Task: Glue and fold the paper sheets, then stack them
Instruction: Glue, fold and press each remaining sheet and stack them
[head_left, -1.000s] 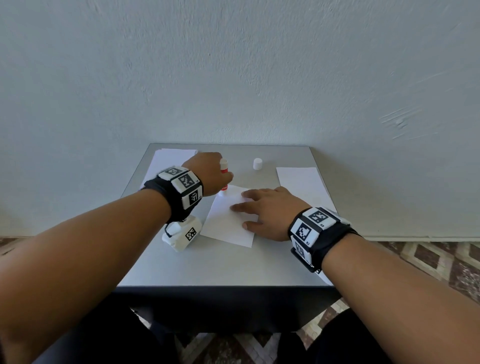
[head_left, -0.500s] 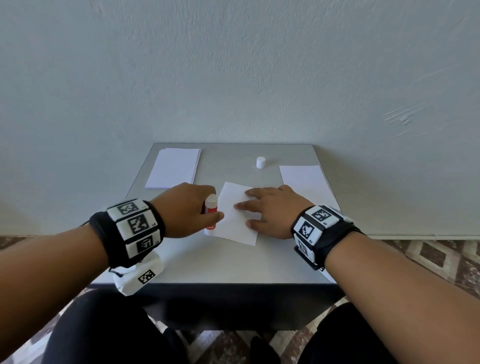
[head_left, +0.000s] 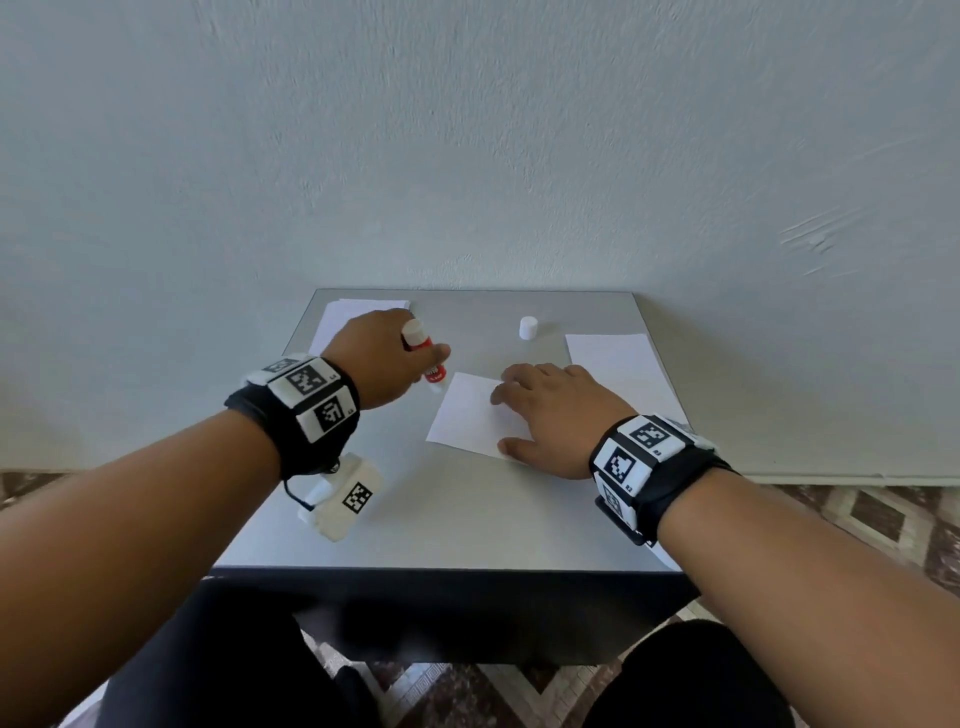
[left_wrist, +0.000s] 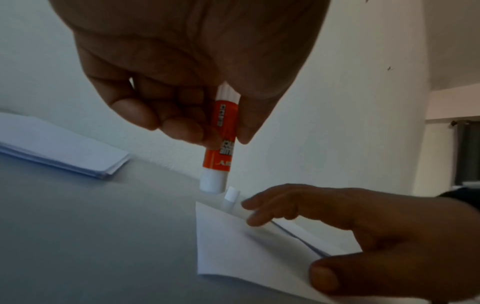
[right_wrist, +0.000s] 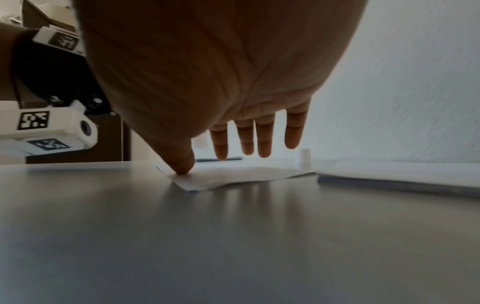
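Holding a glue stick (head_left: 427, 357) in the left hand (head_left: 379, 358), fingers and thumb curled round the orange barrel, grip clamped on it. Stick is close to upright, white tip down, cap off; left wrist view puts the tip (left_wrist: 212, 183) just off the far left corner of the sheet (head_left: 475, 418); contact with the worktop (head_left: 467, 514) can't be confirmed. Sheet lies flat at mid-worktop, slightly skewed to the edges. Right hand (head_left: 550, 418) lies flat on the sheet's right part, fingers straight and spread, grip apart, nothing pinched; right wrist view shows the thumb (right_wrist: 184, 162) pressing the sheet's near corner, while the other fingers appear raised just above the paper. Near right edge of the sheet (right_wrist: 233, 176) sits slightly lifted off the surface. Landmark = the sheet: white cap (head_left: 528, 328) stands upright behind it, well apart from it. Paper stack (head_left: 343, 322) sits far left of the sheet, partly hidden by the left hand; edges show several layers in the left wrist view (left_wrist: 64, 148). Second paper pile (head_left: 613, 358) lies right of the sheet, just beside the right hand. Grey worktop butts against a pale wall (head_left: 467, 156).
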